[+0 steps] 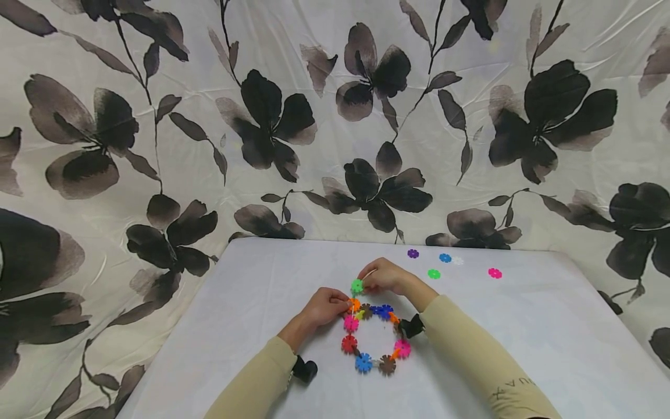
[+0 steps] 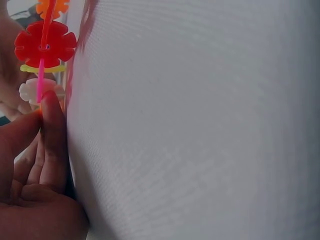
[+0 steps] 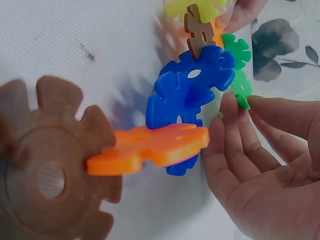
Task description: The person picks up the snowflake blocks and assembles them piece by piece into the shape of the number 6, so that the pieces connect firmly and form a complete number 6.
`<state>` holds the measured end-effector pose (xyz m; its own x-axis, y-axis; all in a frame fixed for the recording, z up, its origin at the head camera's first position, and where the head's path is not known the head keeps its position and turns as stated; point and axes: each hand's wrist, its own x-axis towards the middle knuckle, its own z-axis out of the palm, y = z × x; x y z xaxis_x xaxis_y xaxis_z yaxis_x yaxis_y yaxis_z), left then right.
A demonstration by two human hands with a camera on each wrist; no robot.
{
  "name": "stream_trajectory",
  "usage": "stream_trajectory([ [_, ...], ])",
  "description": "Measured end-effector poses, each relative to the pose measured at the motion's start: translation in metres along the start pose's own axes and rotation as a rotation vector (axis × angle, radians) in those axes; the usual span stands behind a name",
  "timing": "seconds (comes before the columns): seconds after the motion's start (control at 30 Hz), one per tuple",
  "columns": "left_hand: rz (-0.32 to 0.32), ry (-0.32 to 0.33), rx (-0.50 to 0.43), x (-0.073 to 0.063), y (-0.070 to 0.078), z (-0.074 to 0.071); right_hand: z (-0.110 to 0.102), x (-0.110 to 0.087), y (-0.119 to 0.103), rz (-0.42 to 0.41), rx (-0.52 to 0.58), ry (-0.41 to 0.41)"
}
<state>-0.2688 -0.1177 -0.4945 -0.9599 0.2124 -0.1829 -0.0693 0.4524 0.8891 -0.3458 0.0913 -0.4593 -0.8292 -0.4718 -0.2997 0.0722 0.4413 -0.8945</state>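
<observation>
A ring of linked plastic snowflake discs in many colours lies on the white table; its blue disc (image 1: pixel 363 364) and red disc (image 1: pixel 349 344) are at the near left. My left hand (image 1: pixel 325 306) pinches an orange disc (image 1: pixel 354 304) at the ring's upper left. In the left wrist view, thumb and fingertip meet just below the pink disc (image 2: pixel 40 80). Above the ring, my right hand (image 1: pixel 384 276) pinches a green disc (image 3: pixel 242 89) between thumb and fingertips. Another green piece (image 3: pixel 236 51) sits right beside it, close to the orange disc.
Loose discs lie at the back right of the table (image 1: pixel 523 326): purple (image 1: pixel 413 254), blue (image 1: pixel 445 258), white (image 1: pixel 458 261), green (image 1: pixel 434 274) and pink (image 1: pixel 495 273). A flower-patterned cloth (image 1: pixel 324 134) hangs behind the table's far edge.
</observation>
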Motion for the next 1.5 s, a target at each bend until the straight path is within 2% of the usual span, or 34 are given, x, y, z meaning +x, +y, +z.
stream_trajectory([
  [0.27, 0.003, 0.003, -0.009, -0.002, 0.002, -0.001, 0.002, 0.000, -0.009, 0.008, -0.055, 0.015],
  [0.67, -0.015, -0.005, -0.024, -0.001, 0.002, 0.000, 0.004, 0.004, -0.009, 0.030, -0.059, -0.003],
  [0.93, -0.003, 0.002, -0.047, -0.002, 0.003, 0.000, 0.003, 0.002, -0.010, 0.012, 0.010, -0.038],
  [1.23, -0.011, 0.012, -0.050, -0.002, 0.003, 0.001, 0.003, 0.002, -0.007, 0.079, 0.106, -0.044],
  [1.5, -0.017, 0.026, -0.055, -0.003, 0.004, 0.002, 0.000, -0.001, -0.010, 0.081, 0.131, -0.093],
])
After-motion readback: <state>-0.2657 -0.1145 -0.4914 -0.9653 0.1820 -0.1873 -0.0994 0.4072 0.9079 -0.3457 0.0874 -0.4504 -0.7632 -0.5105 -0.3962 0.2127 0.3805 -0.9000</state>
